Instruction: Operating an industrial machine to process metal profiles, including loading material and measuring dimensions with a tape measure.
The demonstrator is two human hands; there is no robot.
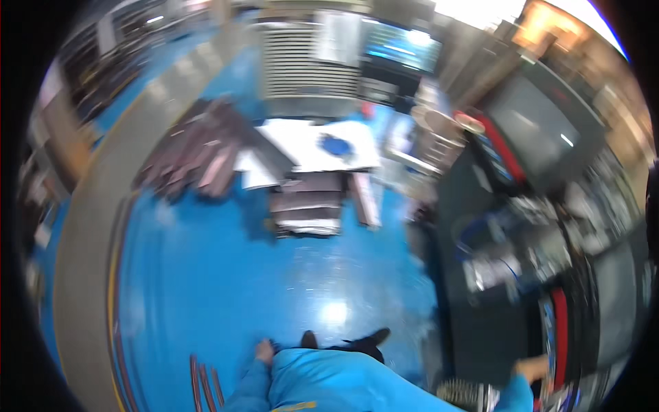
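Head view, blurred by motion, of a person standing on a glossy blue floor [226, 275] in a workshop. The left hand [264, 351] hangs low beside the body at the end of a blue sleeve; whether its fingers are curled or spread cannot be told, and nothing shows in it. Just to its left, three thin dark rods [204, 384] run side by side toward the lower edge; they lie near the hand, but contact cannot be made out. The right hand [532, 369] is far out to the person's right, well apart from the left, resting at or just above the edge of a dark machine [494, 323] trimmed with a red strip [561, 323]. Its grip cannot be read either. A ribbed metal piece [461, 393] lies just to its left.

Judged from the stance, the step in hand is a reach or steadying at the machine edge; it would be done best by settling the head and planting the feet before closing the fingers.

Ahead of both hands, well apart: one stack of dark metal profiles [309, 209], one looser heap of similar bars [199, 154] further left, one white sheet [322, 141] bearing one blue object [335, 145]. Two dark shoes [343, 339] show between the hands.
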